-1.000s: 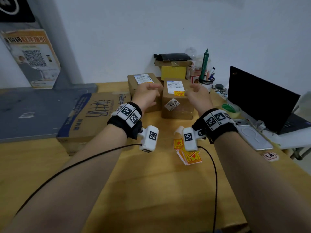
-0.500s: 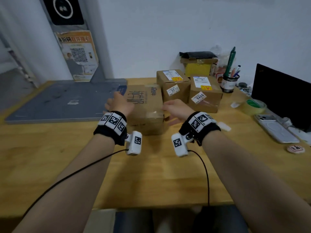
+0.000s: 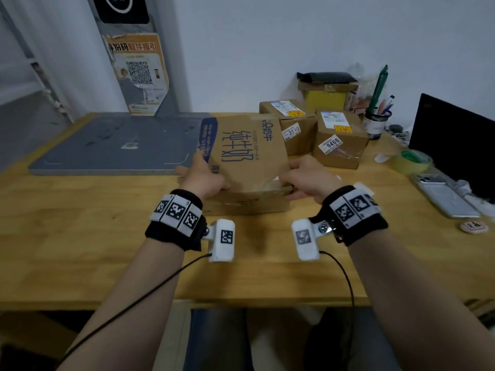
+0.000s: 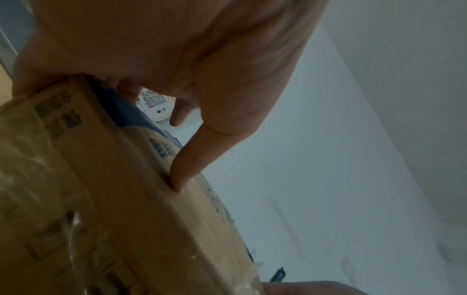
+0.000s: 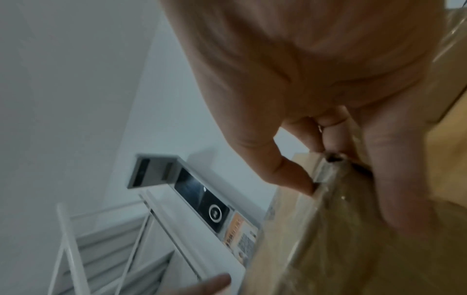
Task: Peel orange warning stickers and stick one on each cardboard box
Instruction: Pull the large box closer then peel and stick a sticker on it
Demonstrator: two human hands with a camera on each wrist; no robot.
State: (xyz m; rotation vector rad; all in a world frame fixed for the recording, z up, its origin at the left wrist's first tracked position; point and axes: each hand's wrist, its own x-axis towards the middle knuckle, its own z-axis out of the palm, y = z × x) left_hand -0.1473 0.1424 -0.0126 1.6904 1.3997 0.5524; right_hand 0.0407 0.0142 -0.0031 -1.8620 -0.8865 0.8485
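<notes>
I see both hands on the big box (image 3: 247,167), which sits on the table (image 3: 80,236) in front of me, its near end lower than its far end.

Left hand (image 3: 202,180): it grips the box's near left corner. In the left wrist view the thumb (image 4: 188,159) presses on the printed top face and the fingers wrap down the side.

Right hand (image 3: 308,179): it grips the near right corner, where clear tape covers the cardboard. In the right wrist view the thumb (image 5: 285,175) sits on the top edge and the fingers (image 5: 394,179) lie along the taped side.

Behind the big box, to the right, two small boxes stand side by side. The left small box (image 3: 292,127) carries an orange sticker (image 3: 295,113) on top and a white tag reading 3510. The right small box (image 3: 340,140) carries an orange sticker (image 3: 342,129) on top and a tag reading 9466. I see no orange sticker on the big box's visible faces.

Further right: a tape roll (image 3: 413,162), a phone (image 3: 444,195), a dark screen (image 3: 452,140). A grey mat (image 3: 115,145) lies at far left. A pen cup (image 3: 376,124) and a yellow box (image 3: 325,99) stand at the wall.
</notes>
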